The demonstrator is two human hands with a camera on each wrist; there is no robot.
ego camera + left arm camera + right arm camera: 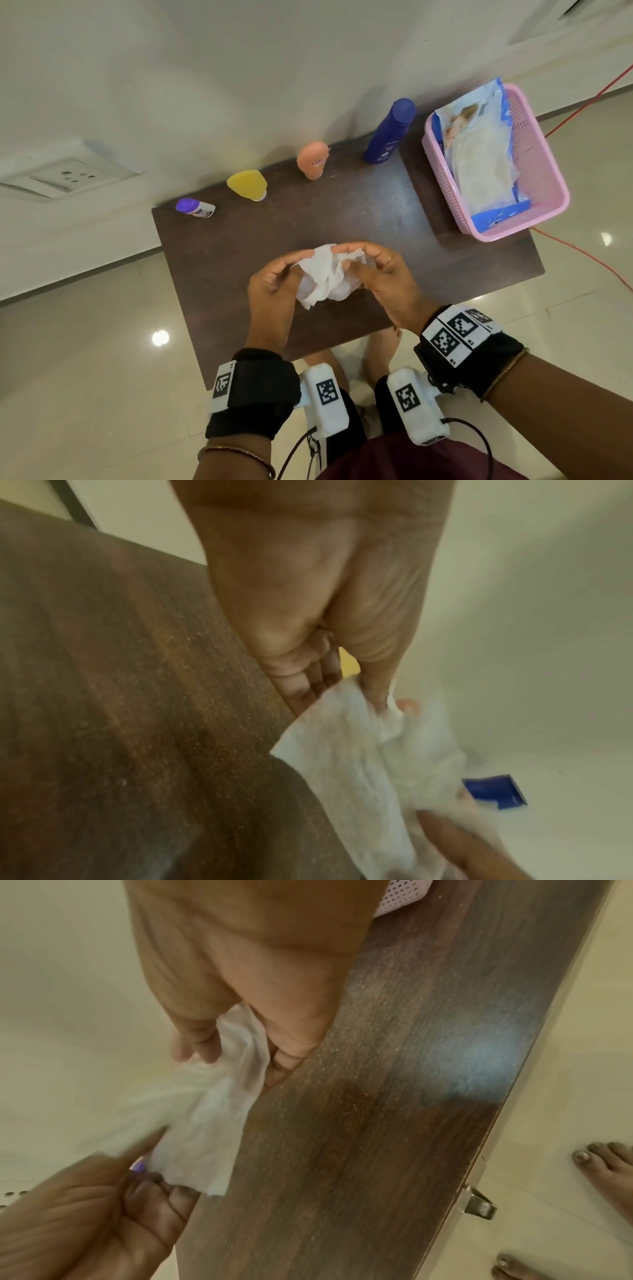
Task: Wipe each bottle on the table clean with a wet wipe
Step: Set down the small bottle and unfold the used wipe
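Note:
A crumpled white wet wipe (pixel 327 275) is held between both hands above the middle of the dark wooden table (pixel 239 246). My left hand (pixel 274 277) pinches its left side and my right hand (pixel 376 274) grips its right side. Along the far edge stand a small purple-capped white bottle (pixel 196 207), a yellow bottle (pixel 247 185), an orange bottle (pixel 312 159) and a tall dark blue bottle (pixel 390 132). In the left wrist view the wet wipe (pixel 363 764) hangs from my fingers (pixel 318 674). The right wrist view shows the wet wipe (pixel 212 1123) stretched between both hands.
A pink plastic basket (pixel 544 164) at the table's far right holds an opened pack of wipes (pixel 479 161). An orange cable (pixel 582 99) runs on the floor beyond it. Bare feet (pixel 603 1167) stand near the table's front edge.

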